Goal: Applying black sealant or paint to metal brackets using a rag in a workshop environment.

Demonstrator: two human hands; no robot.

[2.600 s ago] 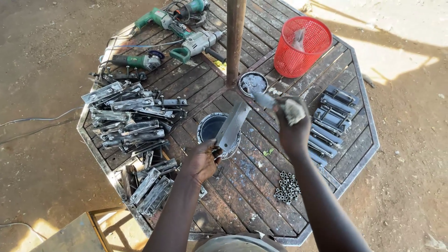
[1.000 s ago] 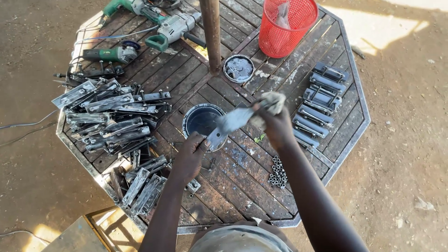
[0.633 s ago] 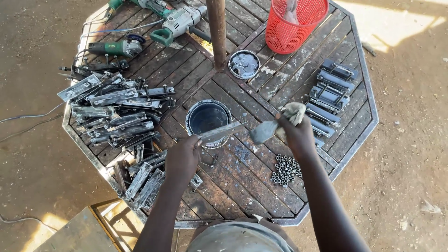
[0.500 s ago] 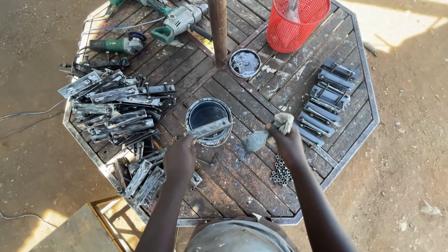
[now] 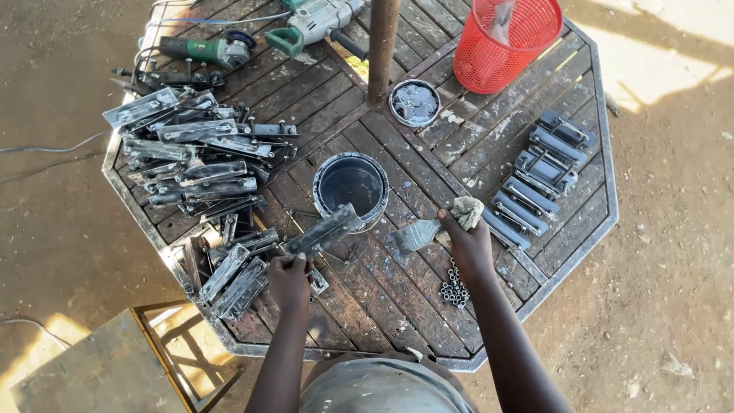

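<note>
Left hand (image 5: 289,277): clenched on metal bar (image 5: 325,229), tip at paint can (image 5: 352,183). Right hand (image 5: 468,243): grasping rag (image 5: 466,212) and scraper (image 5: 417,235). Bare surface (image 5: 397,298) between hands, near edge.

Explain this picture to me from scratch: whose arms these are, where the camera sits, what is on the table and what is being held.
The camera sits on a person's head and looks straight down, so the two bare arms are that person's own. They work at an octagonal slatted wooden table. The left hand holds a flat grey metal bar over a round dark paint tin. The right hand holds a paint-smeared putty knife and a crumpled rag. Also there: a pile of grey metal brackets, a red plastic basket and green power tools.
</note>
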